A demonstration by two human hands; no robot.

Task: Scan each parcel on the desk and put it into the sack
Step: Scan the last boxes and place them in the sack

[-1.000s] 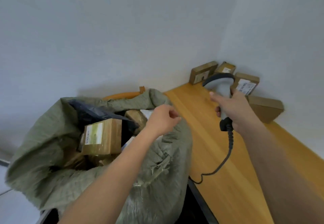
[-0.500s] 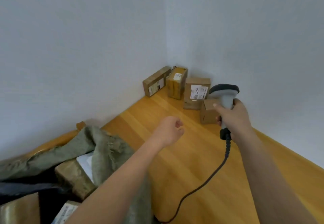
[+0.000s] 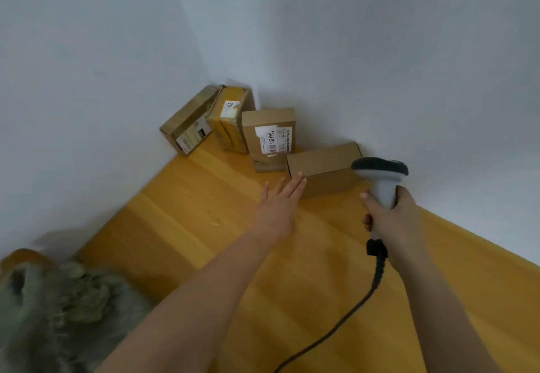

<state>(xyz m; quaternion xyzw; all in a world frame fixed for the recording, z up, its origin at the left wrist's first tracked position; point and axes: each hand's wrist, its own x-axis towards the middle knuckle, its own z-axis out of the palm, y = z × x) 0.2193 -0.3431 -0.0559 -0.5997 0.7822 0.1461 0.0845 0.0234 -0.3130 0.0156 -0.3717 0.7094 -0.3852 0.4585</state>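
We see a smooth wooden desk with a soft satin sheen. The far parcels are matt brown cardboard with white paper labels. The scanner is grey plastic; the near-left sack is rough, fraying green cloth.

Four cardboard parcels stand on the worktop along the walls: a long brown parcel, a yellow-taped parcel, a labelled parcel and a plain parcel. There is one handheld scanner with one cable, one green sack, and two hands: left hand, right hand.
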